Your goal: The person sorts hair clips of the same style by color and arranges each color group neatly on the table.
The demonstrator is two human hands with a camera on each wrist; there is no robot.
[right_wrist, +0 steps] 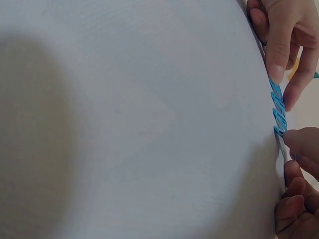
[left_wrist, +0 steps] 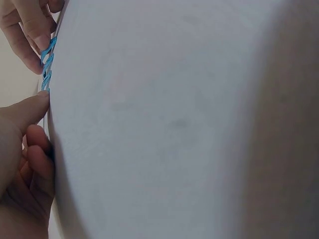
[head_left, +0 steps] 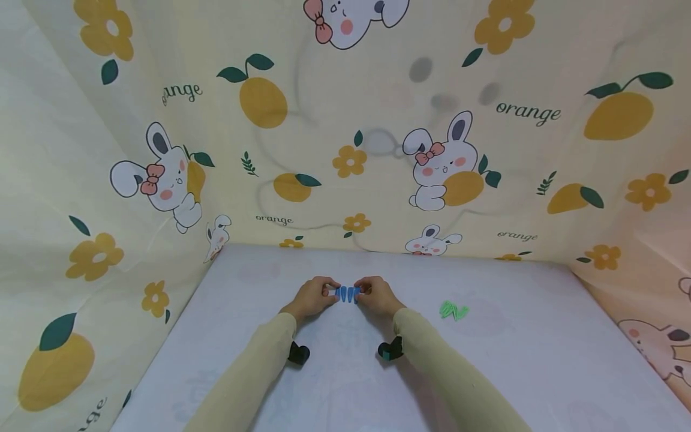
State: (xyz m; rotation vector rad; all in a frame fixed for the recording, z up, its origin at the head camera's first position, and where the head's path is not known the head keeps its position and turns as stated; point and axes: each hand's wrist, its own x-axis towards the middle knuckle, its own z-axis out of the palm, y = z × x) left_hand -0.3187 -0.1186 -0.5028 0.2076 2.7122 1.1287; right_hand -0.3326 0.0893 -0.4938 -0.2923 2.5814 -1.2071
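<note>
Several slim blue loop-shaped pieces [head_left: 344,293], which look like small clips, lie side by side in a short row on the white table. My left hand [head_left: 313,296] pinches the left end piece between thumb and index finger. At the opposite end, my right hand [head_left: 379,296] pinches the right end piece the same way. Between the fingertips the middle blue pieces [right_wrist: 279,107] show in the right wrist view, angled alike. In the left wrist view the row [left_wrist: 47,64] appears edge-on, partly covered by both hands' fingers.
A loose group of bright green pieces [head_left: 453,310], similar in shape, lies on the table to the right of my right hand. The white tabletop [head_left: 518,360] meets a printed cloth backdrop [head_left: 378,198] at the back and both sides.
</note>
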